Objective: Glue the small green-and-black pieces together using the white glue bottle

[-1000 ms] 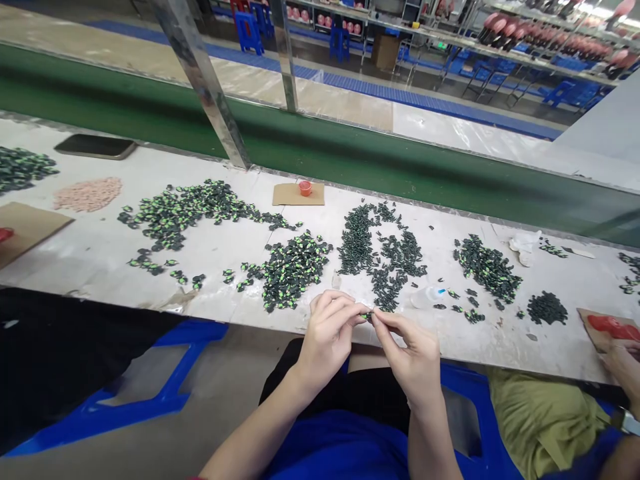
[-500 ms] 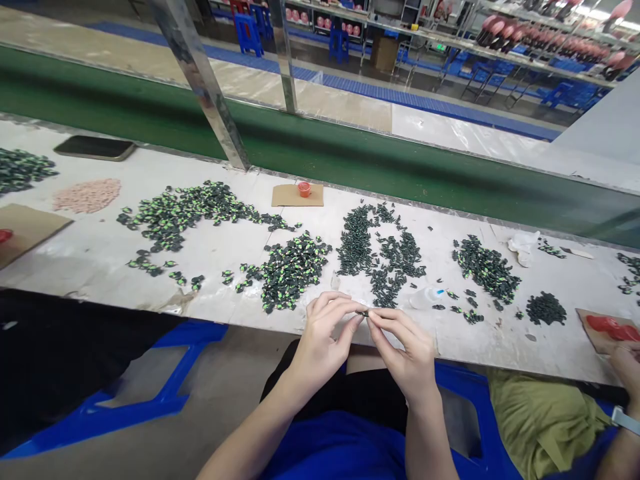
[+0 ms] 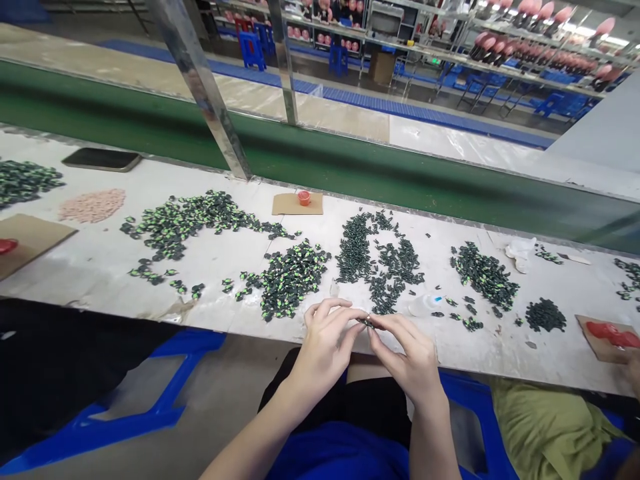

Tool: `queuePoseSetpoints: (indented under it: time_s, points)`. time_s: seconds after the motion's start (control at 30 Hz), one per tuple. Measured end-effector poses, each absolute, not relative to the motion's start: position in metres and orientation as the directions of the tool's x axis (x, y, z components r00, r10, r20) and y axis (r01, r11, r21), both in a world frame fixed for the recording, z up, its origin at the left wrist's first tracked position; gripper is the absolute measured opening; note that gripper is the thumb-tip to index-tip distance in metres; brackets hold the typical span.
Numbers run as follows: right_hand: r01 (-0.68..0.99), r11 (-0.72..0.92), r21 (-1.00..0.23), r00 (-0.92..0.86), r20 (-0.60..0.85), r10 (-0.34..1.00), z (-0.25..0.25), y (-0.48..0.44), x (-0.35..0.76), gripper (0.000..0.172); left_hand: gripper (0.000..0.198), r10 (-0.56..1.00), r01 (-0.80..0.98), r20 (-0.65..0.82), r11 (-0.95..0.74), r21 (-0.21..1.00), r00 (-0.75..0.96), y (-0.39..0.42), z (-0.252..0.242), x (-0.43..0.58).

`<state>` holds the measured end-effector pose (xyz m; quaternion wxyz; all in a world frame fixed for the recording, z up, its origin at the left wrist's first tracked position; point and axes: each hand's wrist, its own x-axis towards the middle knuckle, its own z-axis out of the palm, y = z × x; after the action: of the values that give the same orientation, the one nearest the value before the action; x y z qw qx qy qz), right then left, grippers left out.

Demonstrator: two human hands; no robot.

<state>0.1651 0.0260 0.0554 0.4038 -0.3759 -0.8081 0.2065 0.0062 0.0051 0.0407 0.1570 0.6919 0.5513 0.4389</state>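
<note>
My left hand [image 3: 327,343] and my right hand [image 3: 410,357] meet at the near edge of the white bench [image 3: 100,267]. Their fingertips pinch one small dark piece [image 3: 369,323] between them. Just beyond the hands lies a heap of plain dark pieces [image 3: 380,260]. To its left is a heap of dark pieces with bright green marks [image 3: 290,273]. A small clear bottle with a blue tip [image 3: 425,305] lies on the bench right of my hands.
More green-marked pieces [image 3: 185,217] spread at the left, with a pink heap [image 3: 93,205] and a dark phone [image 3: 103,159] beyond. A red cup on cardboard [image 3: 304,198] sits by the green conveyor belt [image 3: 400,180]. Another heap [image 3: 485,273] lies right.
My view has tilted slightly, so the bench sits lower in frame. Both hands stay pinched together on the small piece, with only slight finger movement. The neighbour's hand at the right has dropped from sight.
</note>
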Motion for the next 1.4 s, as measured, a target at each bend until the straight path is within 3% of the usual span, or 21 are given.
queuePoseSetpoints:
  time_s: [0.13,0.33,0.63,0.97,1.23,1.4]
  points:
    - [0.41,0.616,-0.673,-0.339,0.514,0.788,0.051,0.027,0.162,0.018,0.019,0.904,0.65,0.427,-0.336,0.682,0.019,0.006,0.042,0.008]
    - [0.298,0.484,-0.823,-0.185,0.448,0.875,0.035,0.026,0.153,0.01,0.026,0.889,0.662,0.449,-0.387,0.642,0.085,0.007,0.043,0.007]
    - [0.041,0.227,-0.973,-0.041,0.226,0.973,0.008,0.024,0.153,0.02,0.027,0.831,0.629,0.519,-0.516,0.581,0.202,0.01,0.039,0.001]
    - [0.136,0.246,-0.96,-0.142,0.227,0.964,0.026,0.026,0.158,0.014,0.021,0.89,0.603,0.431,-0.427,0.674,0.149,0.012,0.029,0.001]
    - [0.189,0.18,-0.965,-0.195,0.143,0.97,0.026,0.024,0.165,0.013,0.016,0.966,0.591,0.212,-0.259,0.764,0.149,0.013,0.031,0.006]
    - [0.353,0.219,-0.909,-0.1,0.197,0.975,0.024,0.018,0.192,0.011,0.015,0.989,0.658,0.143,-0.093,0.747,-0.023,0.017,0.024,-0.003]
